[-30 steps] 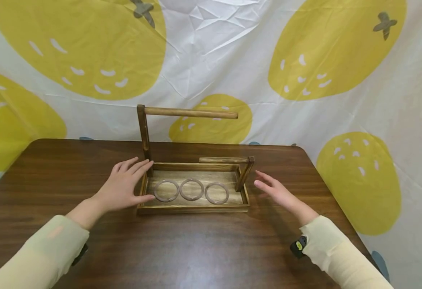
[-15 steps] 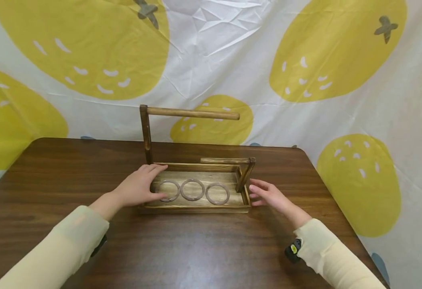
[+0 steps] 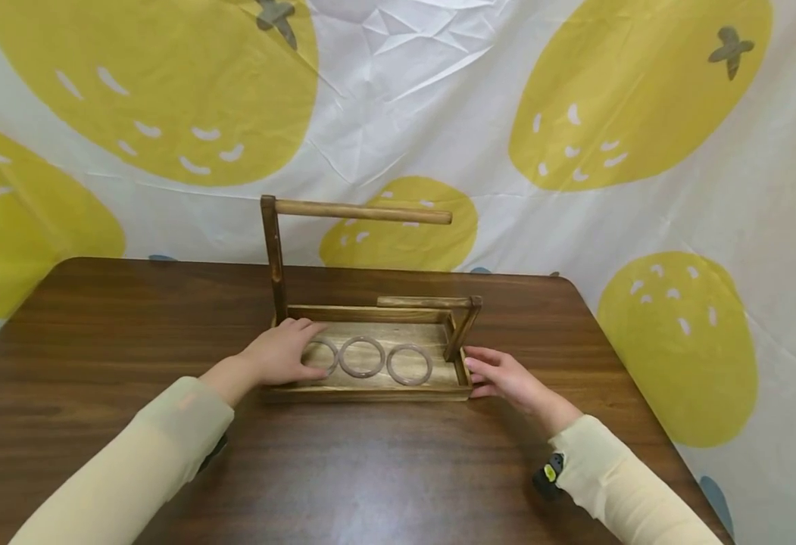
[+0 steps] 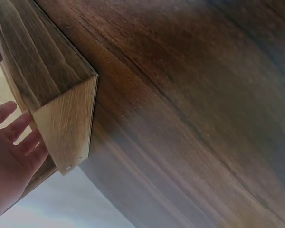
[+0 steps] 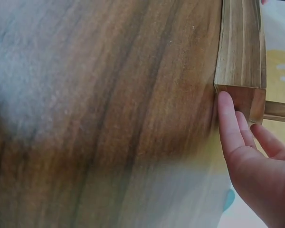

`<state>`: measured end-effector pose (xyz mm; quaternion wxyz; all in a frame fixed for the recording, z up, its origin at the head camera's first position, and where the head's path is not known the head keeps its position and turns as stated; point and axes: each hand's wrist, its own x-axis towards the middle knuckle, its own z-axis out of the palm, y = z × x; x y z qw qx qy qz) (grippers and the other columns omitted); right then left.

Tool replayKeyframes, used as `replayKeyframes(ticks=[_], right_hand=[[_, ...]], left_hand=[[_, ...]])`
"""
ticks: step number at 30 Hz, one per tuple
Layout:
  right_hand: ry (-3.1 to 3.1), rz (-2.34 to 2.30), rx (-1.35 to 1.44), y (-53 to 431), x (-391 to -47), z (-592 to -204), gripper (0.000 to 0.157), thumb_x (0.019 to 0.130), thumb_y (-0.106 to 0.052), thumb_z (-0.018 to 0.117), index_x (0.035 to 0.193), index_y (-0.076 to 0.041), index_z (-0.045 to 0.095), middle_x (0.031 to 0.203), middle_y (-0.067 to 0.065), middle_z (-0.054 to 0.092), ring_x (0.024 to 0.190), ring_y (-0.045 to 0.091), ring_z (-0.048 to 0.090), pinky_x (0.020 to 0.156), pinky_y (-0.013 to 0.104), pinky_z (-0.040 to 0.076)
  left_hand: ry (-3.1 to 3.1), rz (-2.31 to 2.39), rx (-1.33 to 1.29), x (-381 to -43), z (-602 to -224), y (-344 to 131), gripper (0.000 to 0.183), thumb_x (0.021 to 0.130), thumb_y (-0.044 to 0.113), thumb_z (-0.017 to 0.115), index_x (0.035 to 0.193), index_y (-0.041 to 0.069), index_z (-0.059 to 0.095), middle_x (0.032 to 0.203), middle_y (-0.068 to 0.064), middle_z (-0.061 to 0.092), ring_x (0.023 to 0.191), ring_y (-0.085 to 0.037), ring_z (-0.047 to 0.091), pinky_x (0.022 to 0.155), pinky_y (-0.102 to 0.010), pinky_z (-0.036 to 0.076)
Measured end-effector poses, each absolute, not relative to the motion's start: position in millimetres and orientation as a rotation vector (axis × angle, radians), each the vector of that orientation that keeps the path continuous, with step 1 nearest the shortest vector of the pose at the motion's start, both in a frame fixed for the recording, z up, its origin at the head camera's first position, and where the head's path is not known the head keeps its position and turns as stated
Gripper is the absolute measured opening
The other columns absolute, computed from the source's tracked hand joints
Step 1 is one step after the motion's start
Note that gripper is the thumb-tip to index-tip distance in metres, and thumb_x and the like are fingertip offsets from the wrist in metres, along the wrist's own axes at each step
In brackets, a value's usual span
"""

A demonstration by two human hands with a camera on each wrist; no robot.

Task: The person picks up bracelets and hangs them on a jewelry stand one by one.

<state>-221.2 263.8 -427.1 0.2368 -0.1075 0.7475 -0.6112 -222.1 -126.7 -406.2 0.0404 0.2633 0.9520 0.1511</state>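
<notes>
A shallow wooden tray (image 3: 370,394) carries three clear, greyish rings in a row: a left ring (image 3: 335,360), a middle ring (image 3: 362,376) and a right ring (image 3: 409,384). My left hand (image 3: 278,354) reaches over the tray's left end, thumb and fingers spread above the left ring and hiding part of it. In the left wrist view, the fingers (image 4: 16,127) extend past the tray wall. At the other end, my right hand (image 3: 510,382) touches the tray's outer side with its fingertips. One finger (image 5: 226,114) lies against the end's lower corner in the right wrist view.
From the tray's left end rises a tall post (image 3: 273,257) with a horizontal bar (image 3: 363,212) pointing right. A shorter post (image 3: 463,329) at the right end bears a bar (image 3: 425,303) pointing left. Behind the brown table (image 3: 370,469) hangs a fruit-print cloth (image 3: 411,106).
My left hand has moved right, from the tray's left edge to over the left ring. My right hand has come left and its fingertips now meet the tray's right end.
</notes>
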Motion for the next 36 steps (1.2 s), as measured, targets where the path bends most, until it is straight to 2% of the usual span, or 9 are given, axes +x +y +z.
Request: replayKeyframes(ticks=[1, 5, 7, 12, 18, 24, 28, 36], right_hand=[[2.081, -1.649, -0.238, 259.0, -216.7, -420.6, 0.09, 0.086, -0.045, 0.063, 0.143, 0.011, 0.023, 0.122, 0.028, 0.053, 0.092, 0.011, 0.061, 0.078, 0.03, 0.055], [2.11, -1.616, -0.157, 252.9, -212.3, -414.1, 0.065, 0.098, -0.023, 0.048, 0.143, 0.013, 0.019, 0.128, 0.036, 0.044, 0.091, 0.01, 0.06, 0.078, 0.028, 0.054], [2.113, -1.602, -0.144, 251.9, -211.4, -413.7, 0.058, 0.1, -0.017, 0.043, 0.143, 0.013, 0.017, 0.131, 0.037, 0.041, 0.091, 0.01, 0.06, 0.078, 0.027, 0.054], [2.108, -1.599, -0.149, 254.2, -212.7, -418.0, 0.061, 0.098, -0.015, 0.047, 0.143, 0.013, 0.018, 0.136, 0.037, 0.033, 0.092, 0.01, 0.058, 0.078, 0.026, 0.054], [2.124, -1.577, -0.14, 254.4, -214.9, -418.9, 0.061, 0.094, -0.007, 0.052, 0.143, 0.012, 0.021, 0.125, 0.028, 0.044, 0.091, 0.009, 0.056, 0.079, 0.028, 0.054], [2.109, -1.576, -0.161, 255.6, -216.8, -419.3, 0.06, 0.093, 0.0, 0.051, 0.142, 0.013, 0.02, 0.126, 0.032, 0.042, 0.09, 0.008, 0.057, 0.08, 0.029, 0.055], [2.103, -1.572, -0.178, 256.8, -217.9, -419.6, 0.06, 0.093, 0.0, 0.051, 0.142, 0.013, 0.02, 0.128, 0.034, 0.04, 0.091, 0.008, 0.057, 0.081, 0.029, 0.054], [2.096, -1.557, -0.179, 256.4, -218.3, -419.4, 0.06, 0.093, 0.0, 0.051, 0.142, 0.013, 0.019, 0.128, 0.034, 0.04, 0.091, 0.009, 0.057, 0.081, 0.03, 0.055]], left_hand=[[2.915, 0.444, 0.804, -222.8, -406.5, -126.2, 0.079, 0.08, 0.048, 0.068, 0.139, 0.003, 0.042, 0.134, -0.019, 0.05, 0.12, -0.037, 0.047, 0.097, -0.051, 0.043], [2.9, 0.399, 0.784, -225.2, -407.9, -124.9, 0.079, 0.079, 0.049, 0.067, 0.139, 0.003, 0.042, 0.135, -0.019, 0.049, 0.121, -0.038, 0.046, 0.095, -0.052, 0.043], [2.888, 0.385, 0.77, -226.1, -408.8, -124.5, 0.08, 0.079, 0.05, 0.067, 0.139, 0.003, 0.041, 0.136, -0.02, 0.048, 0.122, -0.039, 0.046, 0.095, -0.053, 0.043], [2.877, 0.37, 0.755, -229.2, -412.3, -122.2, 0.081, 0.078, 0.05, 0.068, 0.139, 0.005, 0.042, 0.136, -0.019, 0.048, 0.123, -0.039, 0.045, 0.095, -0.053, 0.044], [2.869, 0.364, 0.773, -231.3, -414.9, -118.8, 0.079, 0.075, 0.046, 0.073, 0.136, 0.004, 0.044, 0.135, -0.019, 0.049, 0.124, -0.041, 0.044, 0.097, -0.052, 0.043], [2.847, 0.378, 0.758, -233.1, -413.7, -117.5, 0.076, 0.075, 0.038, 0.074, 0.136, 0.003, 0.044, 0.134, -0.021, 0.048, 0.126, -0.042, 0.042, 0.099, -0.052, 0.041], [2.835, 0.429, 0.743, -234.3, -413.0, -116.6, 0.074, 0.075, 0.035, 0.074, 0.136, 0.003, 0.045, 0.129, -0.021, 0.05, 0.121, -0.039, 0.044, 0.098, -0.05, 0.042], [2.87, 0.582, 0.721, -236.1, -413.2, -120.6, 0.072, 0.073, 0.03, 0.073, 0.137, 0.01, 0.047, 0.119, -0.016, 0.049, 0.107, -0.032, 0.046, 0.087, -0.046, 0.047]])
